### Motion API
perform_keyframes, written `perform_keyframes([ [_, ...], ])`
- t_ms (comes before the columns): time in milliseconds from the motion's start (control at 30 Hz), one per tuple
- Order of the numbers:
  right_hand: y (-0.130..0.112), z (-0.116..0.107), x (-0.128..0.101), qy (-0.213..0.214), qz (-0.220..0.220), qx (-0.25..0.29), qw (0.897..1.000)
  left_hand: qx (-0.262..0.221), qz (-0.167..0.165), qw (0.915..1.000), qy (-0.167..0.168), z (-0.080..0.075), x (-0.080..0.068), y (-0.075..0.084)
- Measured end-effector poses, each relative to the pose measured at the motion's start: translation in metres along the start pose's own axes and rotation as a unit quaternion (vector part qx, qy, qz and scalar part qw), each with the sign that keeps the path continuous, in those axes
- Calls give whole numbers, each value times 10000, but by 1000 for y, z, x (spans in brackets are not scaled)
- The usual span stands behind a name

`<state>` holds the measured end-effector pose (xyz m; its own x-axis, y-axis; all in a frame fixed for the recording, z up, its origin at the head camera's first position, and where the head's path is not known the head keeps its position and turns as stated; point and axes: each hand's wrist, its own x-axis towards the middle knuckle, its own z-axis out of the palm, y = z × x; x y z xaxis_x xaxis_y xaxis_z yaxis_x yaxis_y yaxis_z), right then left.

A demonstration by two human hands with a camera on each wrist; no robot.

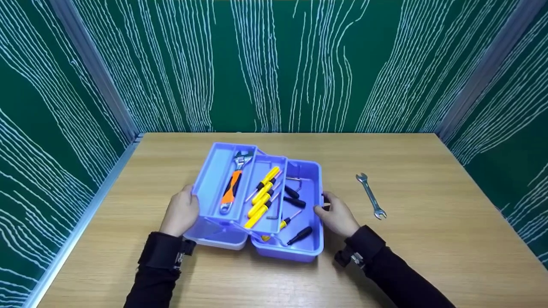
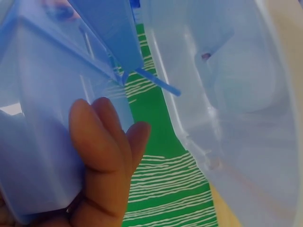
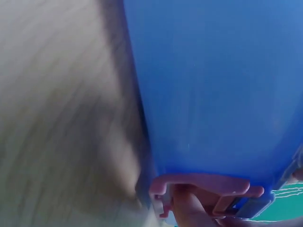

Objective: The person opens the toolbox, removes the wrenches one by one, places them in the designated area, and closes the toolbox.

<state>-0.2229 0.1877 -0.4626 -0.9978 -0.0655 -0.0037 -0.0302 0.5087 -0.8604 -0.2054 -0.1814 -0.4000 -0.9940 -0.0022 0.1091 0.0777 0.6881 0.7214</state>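
Two grips noted: my left hand (image 1: 181, 212) holds the upper tray (image 1: 215, 179), my right hand (image 1: 337, 217) the toolbox (image 1: 287, 254) side.

Person is wearing plain black: the left sleeve (image 1: 150, 280) and right sleeve (image 1: 404, 276) are both covering the forearms in dark cloth. A broad black left wristband (image 1: 158, 250) and a matching right wristband (image 1: 369, 240) are wrapping the sleeve ends, and a small dark left mount (image 1: 188, 247) and right mount (image 1: 342, 258) are sitting against them, with silvery metallic fittings (image 1: 356, 259) glinting. Left hand (image 1: 180, 212) and right hand (image 1: 338, 216) are showing bare.
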Motion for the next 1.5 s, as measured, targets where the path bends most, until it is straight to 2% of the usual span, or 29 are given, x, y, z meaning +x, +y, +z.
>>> perform_keyframes([
  [100,0,1,-1,-72,-4,-14,10000,41,-25,10000,64,-2,1,3],
  [200,0,0,-2,-110,-13,-72,9999,161,123,9994,286,-4,2,10],
  [333,0,0,-2,-88,-54,-156,9998,296,383,9978,451,-7,5,31],
  [567,2,1,-3,-84,-76,-70,9999,801,668,9945,-21,-7,14,83],
  [667,2,2,-3,-71,-48,-75,9999,1175,722,9900,-309,-3,22,96],
  [733,3,2,-3,-57,-30,-115,9999,1414,632,9865,-536,1,28,102],
  [900,3,2,-3,-33,-3,-183,9998,1990,539,9723,-1104,8,38,110],
  [1100,2,0,-4,-26,-26,-193,9998,2342,354,9544,-1815,13,45,113],
  [1233,2,0,-4,-26,-39,-166,9999,2644,353,9437,-1957,16,50,115],
  [1367,2,0,-4,-55,-21,-130,9999,3096,436,9271,-2069,19,51,116],
  [1500,2,0,-4,-94,-23,-141,9999,3509,793,9110,-2016,23,49,115],
])
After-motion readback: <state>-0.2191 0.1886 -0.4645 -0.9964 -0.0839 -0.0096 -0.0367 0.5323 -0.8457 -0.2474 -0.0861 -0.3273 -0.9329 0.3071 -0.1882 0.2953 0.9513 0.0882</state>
